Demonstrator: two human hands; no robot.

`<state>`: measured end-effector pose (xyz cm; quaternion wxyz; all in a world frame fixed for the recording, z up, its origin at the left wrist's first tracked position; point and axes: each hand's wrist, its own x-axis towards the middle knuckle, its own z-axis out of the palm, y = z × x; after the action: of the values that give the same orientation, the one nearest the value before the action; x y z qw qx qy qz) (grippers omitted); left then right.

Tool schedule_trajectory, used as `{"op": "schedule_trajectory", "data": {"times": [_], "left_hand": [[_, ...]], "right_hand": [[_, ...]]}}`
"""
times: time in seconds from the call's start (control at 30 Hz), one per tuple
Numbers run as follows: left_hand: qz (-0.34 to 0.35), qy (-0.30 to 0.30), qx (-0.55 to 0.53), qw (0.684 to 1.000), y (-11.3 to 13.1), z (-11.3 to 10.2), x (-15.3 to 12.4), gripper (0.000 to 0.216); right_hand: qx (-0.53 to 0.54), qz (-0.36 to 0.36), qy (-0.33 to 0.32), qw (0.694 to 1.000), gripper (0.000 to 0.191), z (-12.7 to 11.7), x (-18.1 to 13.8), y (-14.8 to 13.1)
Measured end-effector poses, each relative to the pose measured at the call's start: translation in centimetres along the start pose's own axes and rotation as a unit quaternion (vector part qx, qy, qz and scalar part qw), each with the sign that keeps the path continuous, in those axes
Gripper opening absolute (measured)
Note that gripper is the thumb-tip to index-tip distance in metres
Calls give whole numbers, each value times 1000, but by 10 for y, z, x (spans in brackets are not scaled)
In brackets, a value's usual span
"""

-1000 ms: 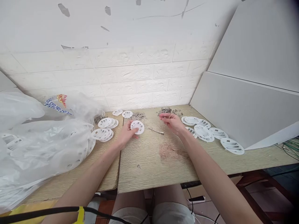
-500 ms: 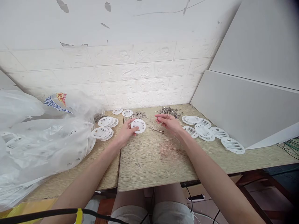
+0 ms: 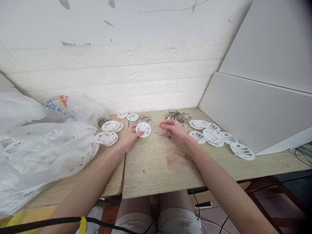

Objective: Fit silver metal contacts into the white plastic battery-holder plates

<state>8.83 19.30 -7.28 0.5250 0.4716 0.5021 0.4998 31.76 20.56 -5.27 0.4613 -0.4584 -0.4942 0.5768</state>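
My left hand (image 3: 130, 136) grips a round white plastic disc (image 3: 143, 129) with slots, holding it just above the wooden table (image 3: 158, 169). My right hand (image 3: 173, 128) is pinched shut on a small metal piece, a short way right of the disc. A thin metal tool (image 3: 162, 134) lies on the table between and below the two hands. Two piles of small metal parts (image 3: 176, 115) lie behind the hands by the wall.
Several white discs (image 3: 214, 136) are spread to the right, others are stacked at left (image 3: 107, 131). A large clear plastic bag (image 3: 41, 143) holding more discs fills the left side. A grey panel (image 3: 255, 110) stands at the right. A brick wall runs behind.
My right hand has drawn away from the far metal pile toward the disc. My left hand has lifted the disc slightly and turned it.
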Motion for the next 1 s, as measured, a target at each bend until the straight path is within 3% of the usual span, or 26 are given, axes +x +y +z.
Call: {"op": "schedule_trajectory", "data": {"times": [0.3,0.4,0.5,0.63,0.83,1.0], "left_hand": [[-21,-43,-31,998,15,5,-8,43],[-26,-50,-37,998,16,5,-8,41],[-43,-40,-58,997,16,5,-8,38],[-60,-23,-71,995,18,7,-10,29],[-59,-46,-47,996,17,4,-10,48],[-24,-38,22,999,14,2,-9,59]], "right_hand": [[-32,-4,14,999,26,-4,3,3],[-108,-26,33,993,23,-5,4,5],[-303,-92,56,947,12,-6,4,5],[-504,-153,50,848,30,-7,6,7],[-558,-154,18,815,33,-12,8,11],[-569,-146,44,808,23,-12,6,11]]}}
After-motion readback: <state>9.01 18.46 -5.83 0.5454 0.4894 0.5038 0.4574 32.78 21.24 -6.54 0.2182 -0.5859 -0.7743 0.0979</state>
